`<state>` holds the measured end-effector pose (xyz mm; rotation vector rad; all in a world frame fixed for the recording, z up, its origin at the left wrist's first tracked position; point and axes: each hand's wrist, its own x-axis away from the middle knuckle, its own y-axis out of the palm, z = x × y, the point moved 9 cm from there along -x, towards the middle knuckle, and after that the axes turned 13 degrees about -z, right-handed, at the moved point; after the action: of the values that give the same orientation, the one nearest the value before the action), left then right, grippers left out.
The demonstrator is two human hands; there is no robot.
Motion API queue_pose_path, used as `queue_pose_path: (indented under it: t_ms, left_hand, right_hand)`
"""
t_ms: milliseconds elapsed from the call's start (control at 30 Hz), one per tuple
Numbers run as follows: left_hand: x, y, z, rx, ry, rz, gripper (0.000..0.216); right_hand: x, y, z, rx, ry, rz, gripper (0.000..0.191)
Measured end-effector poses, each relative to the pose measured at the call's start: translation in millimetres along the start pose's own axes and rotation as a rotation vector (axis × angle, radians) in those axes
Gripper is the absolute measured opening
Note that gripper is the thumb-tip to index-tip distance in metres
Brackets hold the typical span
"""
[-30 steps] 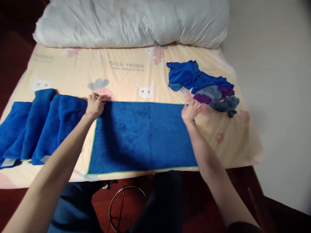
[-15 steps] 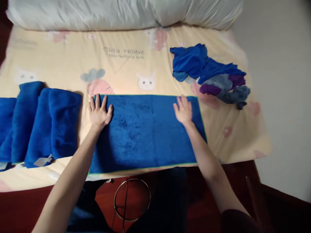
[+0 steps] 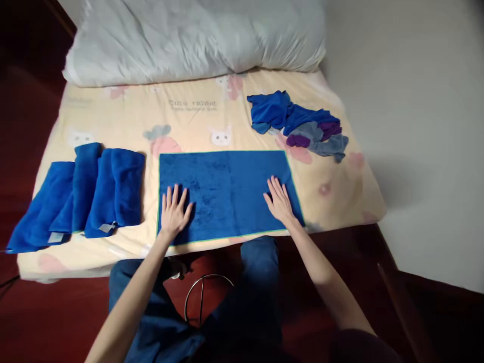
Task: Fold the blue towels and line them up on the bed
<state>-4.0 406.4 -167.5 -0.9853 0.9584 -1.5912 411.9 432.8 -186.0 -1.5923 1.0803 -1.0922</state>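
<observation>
A blue towel (image 3: 227, 196) with a thin green edge lies spread flat on the bed in front of me. My left hand (image 3: 174, 214) rests palm down on its left part, fingers spread. On the right part lies my right hand (image 3: 279, 201), also flat with its fingers stretched out. Neither hand grips anything. Left of the towel, several folded blue towels (image 3: 128, 186) overlap in a row, some with white tags showing. Beyond its far right corner sits a crumpled heap of blue, grey and purple cloths (image 3: 302, 123).
The bed sheet (image 3: 192, 128) is pale yellow with rabbits and carrots. Along the far side is a big grey-white rolled quilt (image 3: 196, 40). A plain wall (image 3: 408, 126) stands at the right. My legs and a metal ring (image 3: 185, 302) are below the near bed edge.
Both hands have slid over the towel from its far edge towards me, staying flat. The camera view has shifted, showing more of the bed and the folded towels at left.
</observation>
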Motion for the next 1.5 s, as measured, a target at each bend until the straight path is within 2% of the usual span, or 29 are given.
queue_pose_path:
  t_ms: [33,100,167,233,300,367,433,533,567,633,700,800,933,1000,1100,1333,1500]
  left_hand:
    - [34,9,2,-0.004,0.006,-0.014,0.063]
    - [96,20,-5,-0.008,-0.036,0.007,0.062]
    - [143,27,-14,-0.007,-0.102,0.048,0.062]
    - [173,32,-17,-0.002,-0.154,0.069,0.063]
    - [194,34,-14,0.014,-0.178,0.062,0.063]
    - [217,33,-9,0.032,-0.18,0.046,0.063]
    - [249,27,-8,0.032,-0.19,0.045,0.058]
    - [307,16,-19,-0.005,-0.269,0.063,0.053]
    - [325,13,-24,-0.019,-0.296,0.07,0.053]
    - [351,7,-30,-0.034,-0.323,0.08,0.056]
    - [363,5,-32,-0.03,-0.329,0.082,0.059]
    - [362,4,-30,-0.021,-0.346,0.075,0.059]
    - [358,4,-29,-0.024,-0.357,0.095,0.057]
    - [360,5,-30,-0.02,-0.349,0.111,0.056]
    - [363,6,-31,-0.037,-0.334,0.116,0.056]
    - [360,4,-28,-0.062,-0.367,0.109,0.055]
    - [351,6,-25,-0.106,-0.392,0.086,0.052]
  right_hand:
    - [30,10,13,-0.014,0.034,-0.02,0.062]
    - [82,18,62,-0.058,0.267,0.027,0.062]
    - [118,20,101,-0.133,0.464,0.069,0.063]
    - [139,15,109,-0.234,0.56,0.131,0.063]
    - [159,3,81,-0.347,0.586,0.288,0.062]
    - [191,-4,27,-0.501,0.575,0.51,0.057]
    - [228,9,-36,-0.75,0.51,0.619,0.051]
    - [268,35,-118,-1.04,0.341,0.546,0.038]
    - [277,41,-133,-1.101,0.318,0.528,0.035]
    - [287,46,-146,-1.21,0.323,0.517,0.032]
    - [281,48,-146,-1.345,0.345,0.527,0.034]
    - [252,59,-153,-1.656,0.303,0.495,0.04]
    - [209,88,-186,-1.982,0.237,0.319,0.045]
    - [194,98,-198,-2.048,0.198,0.263,0.041]
    - [180,107,-204,-2.15,0.18,0.257,0.035]
    - [170,117,-199,-2.242,0.302,0.277,0.03]
    - [157,129,-192,-2.287,0.45,0.359,0.025]
